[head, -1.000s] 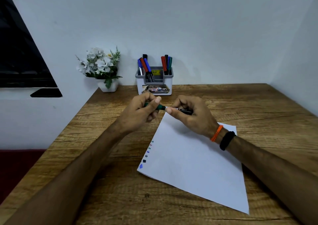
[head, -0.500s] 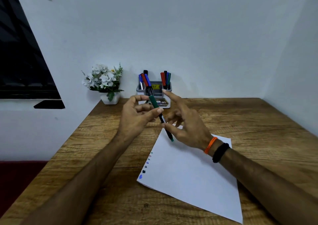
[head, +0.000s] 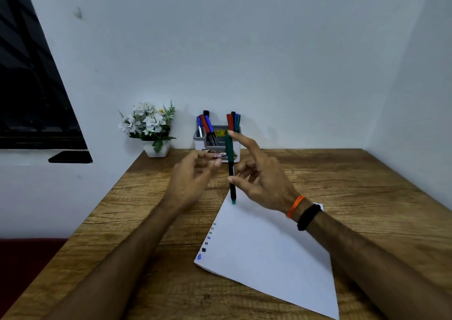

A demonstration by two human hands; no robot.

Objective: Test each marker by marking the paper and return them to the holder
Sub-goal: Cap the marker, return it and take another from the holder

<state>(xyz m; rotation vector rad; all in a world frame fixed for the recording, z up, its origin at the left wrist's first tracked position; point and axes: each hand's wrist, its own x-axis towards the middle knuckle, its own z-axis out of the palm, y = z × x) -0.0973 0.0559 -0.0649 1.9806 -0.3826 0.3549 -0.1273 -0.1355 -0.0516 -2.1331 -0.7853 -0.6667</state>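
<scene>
A green-capped marker (head: pixel 229 148) with a black body stands nearly upright above the top corner of the white paper (head: pixel 264 251), cap end up. My right hand (head: pixel 261 180) pinches it between thumb and fingers, index fingertip against the cap. My left hand (head: pixel 190 182) hovers just left of the marker, fingers loosely curled, holding nothing. Several small coloured test marks (head: pixel 206 241) run along the paper's left edge. The grey and white holder (head: pixel 198 141) stands at the back of the table with blue, red, black and green markers in it.
A small white pot of white flowers (head: pixel 151 126) sits at the table's back left corner, left of the holder. The wooden table (head: pixel 342 180) meets white walls at the back and right. A dark window is on the left wall.
Both hands held the marker level a second ago. My left hand has let go and my right hand has turned the marker upright. The view has tilted up.
</scene>
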